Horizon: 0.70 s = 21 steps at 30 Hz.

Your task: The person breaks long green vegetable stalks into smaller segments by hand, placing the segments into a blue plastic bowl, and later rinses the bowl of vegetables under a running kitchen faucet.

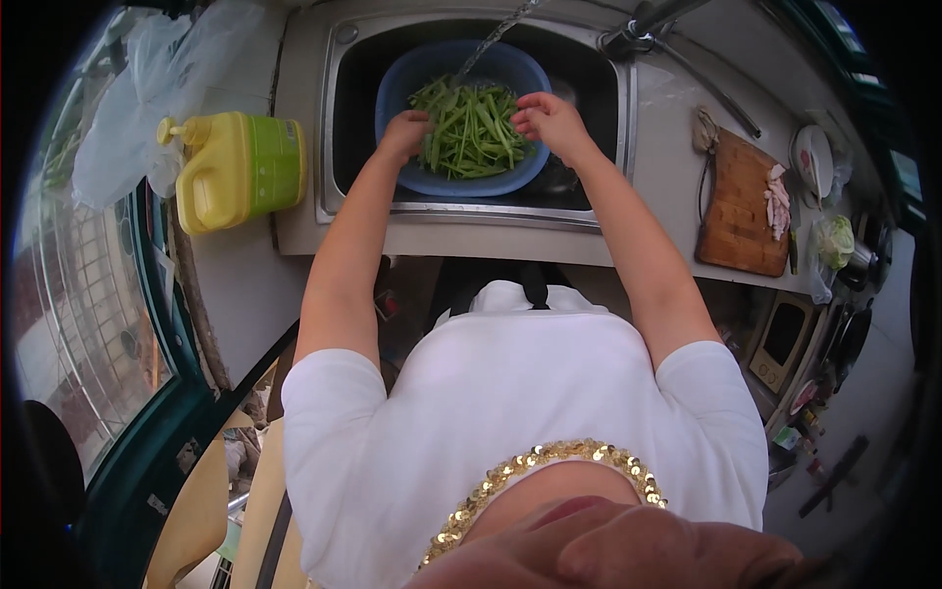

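A blue plastic basin (471, 190) stands in the sink (346, 132), filled with cut green leafy stems (478, 132). A stream of water (504, 33) falls into the back of the basin. At the basin's left side is my left hand (405, 136), its fingertips against the edge of the greens; whether they grip any stems is hidden. My right hand (552, 127) hovers over the basin's right rim, fingers apart and bent toward the greens, with nothing in it.
Left of the sink sits a yellow-green plastic jug (243, 169) near a plastic bag (147, 110). A faucet (625, 40) rises at the back right. On the right counter lie a wooden cutting board (736, 210) with sliced meat (777, 202), a knife (793, 250) and a bagged cabbage (835, 241).
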Tool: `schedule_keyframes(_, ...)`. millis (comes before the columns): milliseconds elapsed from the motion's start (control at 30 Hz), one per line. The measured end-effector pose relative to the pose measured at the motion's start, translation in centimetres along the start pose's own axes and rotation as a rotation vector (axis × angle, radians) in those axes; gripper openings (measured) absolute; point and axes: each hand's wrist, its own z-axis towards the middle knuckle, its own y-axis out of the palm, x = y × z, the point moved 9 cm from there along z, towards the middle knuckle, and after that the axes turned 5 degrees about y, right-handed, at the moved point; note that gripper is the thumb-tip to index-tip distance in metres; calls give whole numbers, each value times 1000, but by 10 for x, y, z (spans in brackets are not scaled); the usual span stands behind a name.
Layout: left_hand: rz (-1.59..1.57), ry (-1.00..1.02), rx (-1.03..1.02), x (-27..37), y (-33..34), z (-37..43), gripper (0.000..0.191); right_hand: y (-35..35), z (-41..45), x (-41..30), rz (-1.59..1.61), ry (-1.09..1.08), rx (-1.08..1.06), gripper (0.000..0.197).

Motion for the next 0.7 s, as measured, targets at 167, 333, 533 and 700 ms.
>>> schedule_keyframes(167,571,91,8,-13,2,18,38,0,4,42,-183,145,-45,26)
schedule_keyframes(333,977,96,-179,-11,36,26,27,-7,46,79,-429,112,36,42)
schedule_keyframes(533,1141,-49,-310,-41,46,11,29,59,65,83,-768,163,130,87)
schedule_keyframes(700,1169,31,-354,-42,45,20,31,96,80,58,-700,62,220,69)
